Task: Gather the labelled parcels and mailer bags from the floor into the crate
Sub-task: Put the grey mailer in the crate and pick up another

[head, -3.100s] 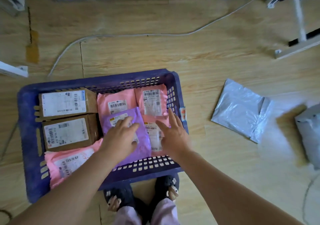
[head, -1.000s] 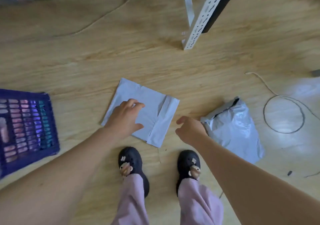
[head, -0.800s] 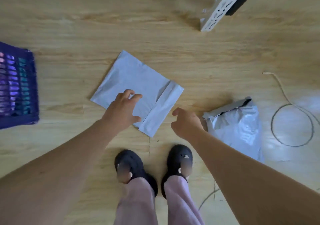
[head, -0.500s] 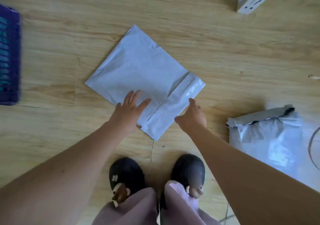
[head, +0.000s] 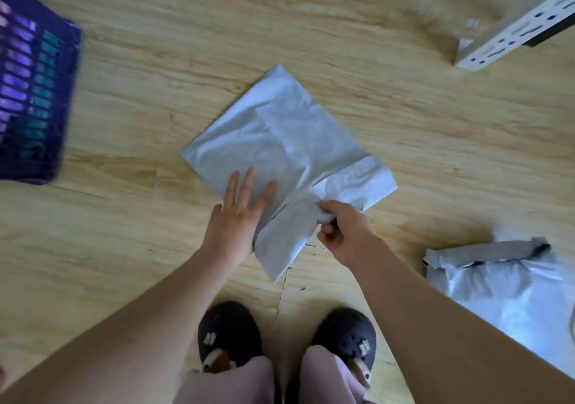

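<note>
My right hand [head: 343,232] pinches in curled fingers only the near flap of the pale-grey flat plastic mailer bag [head: 280,136] on the wooden floor [head: 124,217] at twelve o'clock, my left hand [head: 236,214] open flat on it, so the slick film may slip before reaching the purple slatted plastic crate [head: 34,92] at ten o'clock.

Bare forearms [head: 140,326], pale pink trousers [head: 239,383], black clogs [head: 228,326] with charms [head: 217,360].
</note>
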The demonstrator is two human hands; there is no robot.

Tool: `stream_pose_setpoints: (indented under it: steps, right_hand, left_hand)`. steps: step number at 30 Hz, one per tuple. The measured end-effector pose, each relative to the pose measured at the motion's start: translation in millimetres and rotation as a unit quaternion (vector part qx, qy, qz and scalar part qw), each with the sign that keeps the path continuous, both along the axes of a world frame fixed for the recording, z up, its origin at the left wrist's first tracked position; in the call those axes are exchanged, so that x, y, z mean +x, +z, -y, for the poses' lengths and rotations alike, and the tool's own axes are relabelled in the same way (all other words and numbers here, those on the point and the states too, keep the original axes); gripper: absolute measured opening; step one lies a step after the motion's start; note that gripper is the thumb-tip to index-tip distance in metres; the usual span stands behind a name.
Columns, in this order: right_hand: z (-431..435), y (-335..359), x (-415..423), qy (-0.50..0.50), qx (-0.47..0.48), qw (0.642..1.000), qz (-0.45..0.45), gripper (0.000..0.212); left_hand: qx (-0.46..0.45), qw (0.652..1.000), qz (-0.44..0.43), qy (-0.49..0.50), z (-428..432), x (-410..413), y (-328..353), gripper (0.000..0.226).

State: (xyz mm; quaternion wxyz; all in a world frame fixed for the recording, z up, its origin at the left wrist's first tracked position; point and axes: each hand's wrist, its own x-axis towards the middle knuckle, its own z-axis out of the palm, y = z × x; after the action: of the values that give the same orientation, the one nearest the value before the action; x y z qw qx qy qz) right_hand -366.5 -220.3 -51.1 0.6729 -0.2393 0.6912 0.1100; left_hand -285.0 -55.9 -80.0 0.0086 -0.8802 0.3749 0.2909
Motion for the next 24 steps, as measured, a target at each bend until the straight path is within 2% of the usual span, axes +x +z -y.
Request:
stream_pose_setpoints:
  steps: [6, 10, 12, 15, 16, 18, 19, 20, 22, 24]
  right_hand:
    - [3.7, 115.7, 27.9, -0.006, 0.048, 0.997, 0.064, 0.018]
    - [6.1, 203.1, 56.2, 0.01, 0.028, 0.994, 0.106, 0.017]
    - [13.7, 250.5, 70.1, 0.008, 0.022, 0.989, 0.147, 0.028]
    - [26.6, 324.1, 79.3, 0.018, -0.002, 0.984, 0.176, 0.05]
    - [30.1, 346.6, 81.7, 0.033, -0.03, 0.985, 0.166, 0.049]
    - [30.5, 381.4, 82.6, 0.122, -0.12, 0.979, 0.114, 0.033]
    - [30.4, 391.9, 81.6, 0.172, -0.168, 0.967, 0.089, 0.022]
    - [31.5, 399.0, 80.0, 0.214, -0.209, 0.951, 0.072, 0.024]
    - [31.9, 415.7, 80.2, 0.295, -0.27, 0.915, 0.051, 0.047]
    - [30.8, 432.4, 83.1, 0.369, -0.322, 0.871, 0.043, 0.062]
  left_hand:
    - [-0.109, 0.972, -0.067, 0.198, -17.3, 23.4, 103.2, 0.055]
    - [-0.193, 0.911, -0.094, 0.351, -3.7, 37.6, 186.3, 0.022]
    - [-0.211, 0.89, -0.11, 0.39, 4.5, 45.8, 231.0, 0.024]
    - [-0.246, 0.875, -0.135, 0.394, 4.4, 64.2, 309.4, 0.021]
    - [-0.256, 0.869, -0.15, 0.396, 0.7, 72.6, 334.8, 0.021]
    - [-0.265, 0.854, -0.181, 0.409, -10.4, 85.9, 378.7, 0.015]
    - [-0.268, 0.847, -0.193, 0.418, -16.0, 90.7, 396.3, 0.013]
    - [-0.271, 0.839, -0.203, 0.425, -20.1, 94.2, 413.0, 0.012]
    - [-0.296, 0.822, -0.207, 0.44, -31.6, 101.0, 450.1, 0.017]
    - [-0.306, 0.819, -0.199, 0.442, -43.6, 107.5, 479.8, 0.022]
